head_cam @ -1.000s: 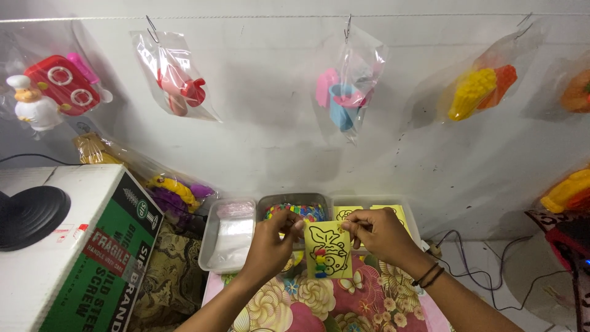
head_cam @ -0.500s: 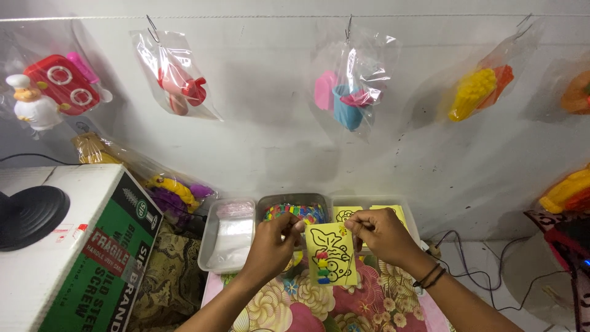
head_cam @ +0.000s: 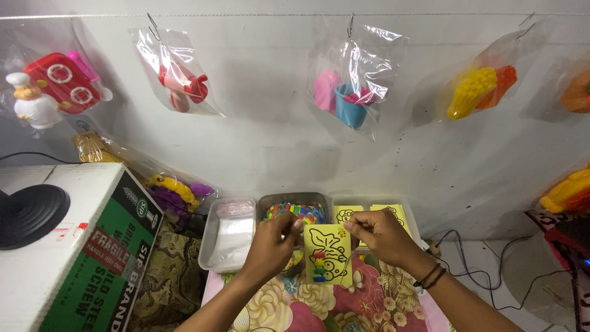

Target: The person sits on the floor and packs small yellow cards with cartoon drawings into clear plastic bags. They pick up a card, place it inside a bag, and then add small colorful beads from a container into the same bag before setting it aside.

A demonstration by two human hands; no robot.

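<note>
Both hands pinch yellow card (head_cam: 328, 255) by top corners: left hand (head_cam: 270, 246), right hand (head_cam: 381, 237). Clear toy bags (head_cam: 359, 80) hang on wall. Green-white carton (head_cam: 92, 258) sits left, partly cut off.

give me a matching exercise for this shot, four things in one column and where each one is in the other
Things:
1. yellow card
2. clear bags tray
3. corn toy bag
4. green and white box

Places:
A. hanging on the wall, upper right
B. held between the left hand and right hand
C. far left, under a black round object
D. left of the tray of colourful pieces

Pairs: 1-B, 2-D, 3-A, 4-C
</note>
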